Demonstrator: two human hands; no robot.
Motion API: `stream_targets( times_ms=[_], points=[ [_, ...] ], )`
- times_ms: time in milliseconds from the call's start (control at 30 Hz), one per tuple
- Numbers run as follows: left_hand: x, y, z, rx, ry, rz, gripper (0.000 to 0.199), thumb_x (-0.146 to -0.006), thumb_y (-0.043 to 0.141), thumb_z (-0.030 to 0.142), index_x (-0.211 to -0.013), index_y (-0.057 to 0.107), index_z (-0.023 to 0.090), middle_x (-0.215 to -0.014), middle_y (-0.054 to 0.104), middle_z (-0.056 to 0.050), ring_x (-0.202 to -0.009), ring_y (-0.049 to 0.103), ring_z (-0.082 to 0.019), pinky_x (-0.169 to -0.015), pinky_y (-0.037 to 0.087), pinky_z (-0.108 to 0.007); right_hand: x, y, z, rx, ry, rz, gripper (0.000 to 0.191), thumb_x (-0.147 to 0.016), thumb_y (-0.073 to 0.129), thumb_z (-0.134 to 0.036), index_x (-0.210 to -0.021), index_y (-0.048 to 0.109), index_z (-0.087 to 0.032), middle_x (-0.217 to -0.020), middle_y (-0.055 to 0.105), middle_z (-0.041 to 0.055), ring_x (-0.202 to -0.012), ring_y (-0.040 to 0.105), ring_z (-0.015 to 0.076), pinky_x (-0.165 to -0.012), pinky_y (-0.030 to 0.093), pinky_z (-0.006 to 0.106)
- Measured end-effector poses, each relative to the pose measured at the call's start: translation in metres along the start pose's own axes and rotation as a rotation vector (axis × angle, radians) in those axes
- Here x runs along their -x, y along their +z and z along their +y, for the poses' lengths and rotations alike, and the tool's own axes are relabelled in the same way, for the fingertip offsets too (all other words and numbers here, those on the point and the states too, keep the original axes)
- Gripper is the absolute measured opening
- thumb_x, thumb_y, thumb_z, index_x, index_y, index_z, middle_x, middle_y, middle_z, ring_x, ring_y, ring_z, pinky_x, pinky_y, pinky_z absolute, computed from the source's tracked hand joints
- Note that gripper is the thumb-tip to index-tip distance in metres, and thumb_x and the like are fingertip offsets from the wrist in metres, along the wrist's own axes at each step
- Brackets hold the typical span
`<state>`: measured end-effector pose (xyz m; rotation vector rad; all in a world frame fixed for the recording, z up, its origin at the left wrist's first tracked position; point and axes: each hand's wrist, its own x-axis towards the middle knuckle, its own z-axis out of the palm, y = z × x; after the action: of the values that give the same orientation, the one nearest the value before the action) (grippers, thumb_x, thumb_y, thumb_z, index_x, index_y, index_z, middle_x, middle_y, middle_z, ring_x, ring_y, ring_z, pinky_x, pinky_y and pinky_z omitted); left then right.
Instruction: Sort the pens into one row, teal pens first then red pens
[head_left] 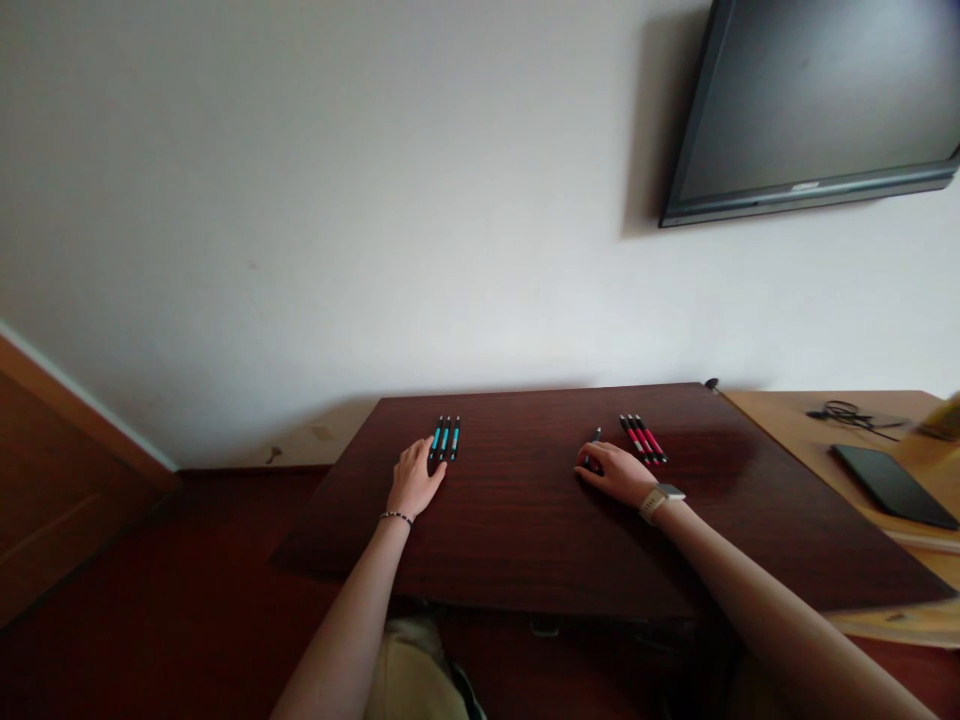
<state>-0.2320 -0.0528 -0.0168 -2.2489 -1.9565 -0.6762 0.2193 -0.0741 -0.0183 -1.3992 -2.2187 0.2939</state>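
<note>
Three teal and black pens (445, 438) lie side by side on the left part of the dark brown table (517, 540). My left hand (416, 478) rests at their left side, fingers apart, its fingertips by the leftmost pen. Toward the right, three pink and black pens (643, 438) lie slanted next to each other. Left of them, my right hand (615, 472) has its fingers curled round a dark pen (598, 434), whose tip shows beyond the fingers; the rest of that pen is mostly hidden.
A lighter wooden table (787, 410) adjoins on the right, with a black flat device (892, 484) and a coiled black cable (851, 415). A screen (817, 100) hangs on the wall at upper right. The wall stands behind the dark table.
</note>
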Motion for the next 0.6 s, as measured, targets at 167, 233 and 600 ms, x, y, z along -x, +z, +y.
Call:
stream_targets(
  times_ms=[167,233,600],
  points=[
    [-0.001,0.001,0.000,-0.002,0.004,0.011,0.057,-0.099,0.058,0.039,-0.152,0.047,0.023,-0.152,0.054,-0.014,-0.139,0.050,-0.032,-0.112,0.047,-0.047,-0.001,0.000,0.000,-0.015,0.030,0.036,0.034,-0.090,0.071,-0.048,-0.116,0.069,-0.027,-0.106,0.065,0.0073,-0.100,0.065,0.0258,-0.092,0.052,0.038],
    [-0.001,0.001,0.000,0.002,0.009,0.014,0.057,-0.098,0.058,0.038,-0.152,0.047,0.023,-0.151,0.054,-0.014,-0.138,0.051,-0.032,-0.113,0.047,-0.047,-0.001,0.000,0.002,-0.011,0.046,0.037,0.035,-0.089,0.073,-0.048,-0.116,0.070,-0.026,-0.109,0.064,0.0082,-0.105,0.065,0.0271,-0.098,0.051,0.040],
    [-0.001,-0.002,-0.001,0.006,0.016,0.071,0.053,-0.098,0.057,0.033,-0.150,0.049,0.022,-0.153,0.052,-0.014,-0.142,0.049,-0.032,-0.116,0.046,-0.049,0.001,-0.004,0.012,-0.067,0.124,0.008,0.031,-0.086,0.075,-0.041,-0.113,0.074,-0.026,-0.112,0.063,0.0083,-0.098,0.067,0.0248,-0.088,0.054,0.037]
  ],
)
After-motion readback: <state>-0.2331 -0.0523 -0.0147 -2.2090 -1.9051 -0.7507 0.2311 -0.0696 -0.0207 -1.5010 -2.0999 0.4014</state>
